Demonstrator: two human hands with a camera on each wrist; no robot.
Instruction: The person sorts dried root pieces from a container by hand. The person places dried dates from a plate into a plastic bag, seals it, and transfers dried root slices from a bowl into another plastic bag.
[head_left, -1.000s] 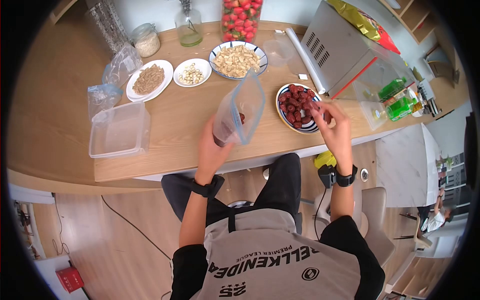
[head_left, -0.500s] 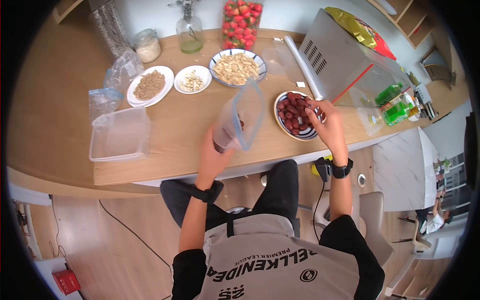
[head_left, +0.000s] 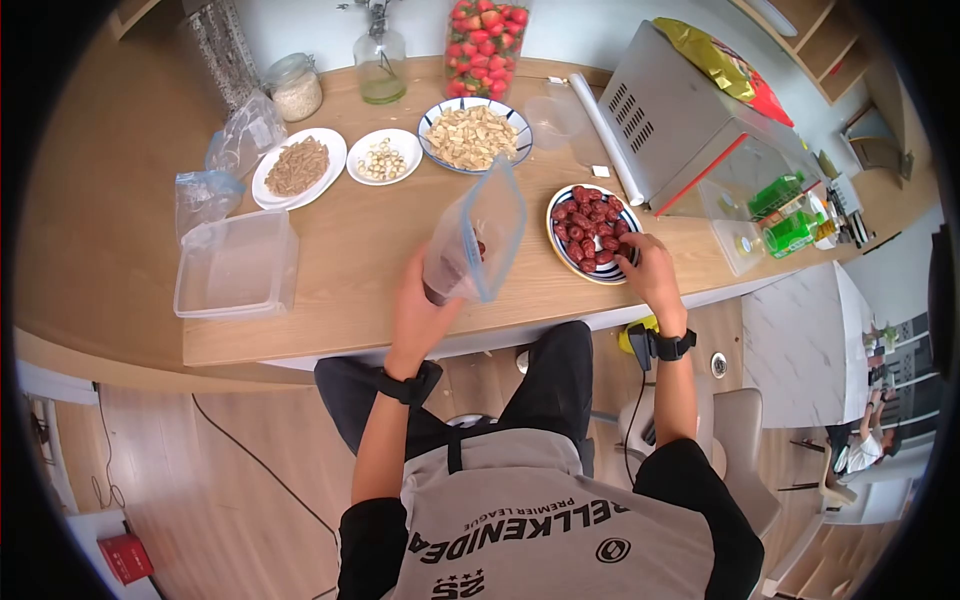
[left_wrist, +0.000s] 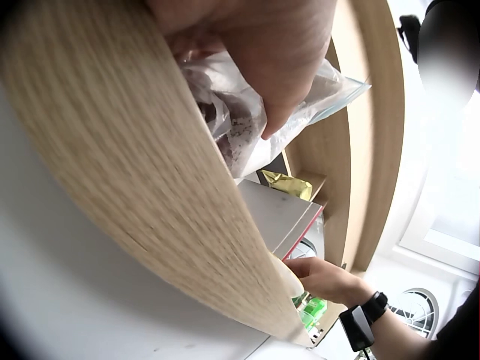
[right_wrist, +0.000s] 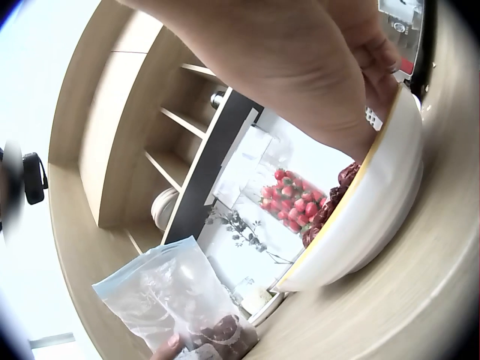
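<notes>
My left hand (head_left: 424, 310) grips a clear zip bag (head_left: 500, 215) with a blue strip along its open mouth. Dark red dates (right_wrist: 225, 337) lie in the bottom of that bag, seen through the plastic in the right wrist view. My right hand (head_left: 654, 274) reaches over the near right rim of a striped bowl (head_left: 553, 240) of red dates (head_left: 588, 215). Thumb and index finger close around a date at the bowl's edge. In the right wrist view those fingertips are hidden behind the bowl's wall.
Left of the bag stand a plate of brown strips (head_left: 297, 166), a small plate of pale round pieces (head_left: 382, 160) and a bowl of dried slices (head_left: 472, 137). An empty plastic box (head_left: 235, 265) sits at the left. A grey appliance (head_left: 665, 110) stands back right; the table's edge is near my legs.
My right hand has come down and nearer to me, from above the dates to the bowl's near right rim. The left hand keeps its hold on the bag, almost unmoved.
</notes>
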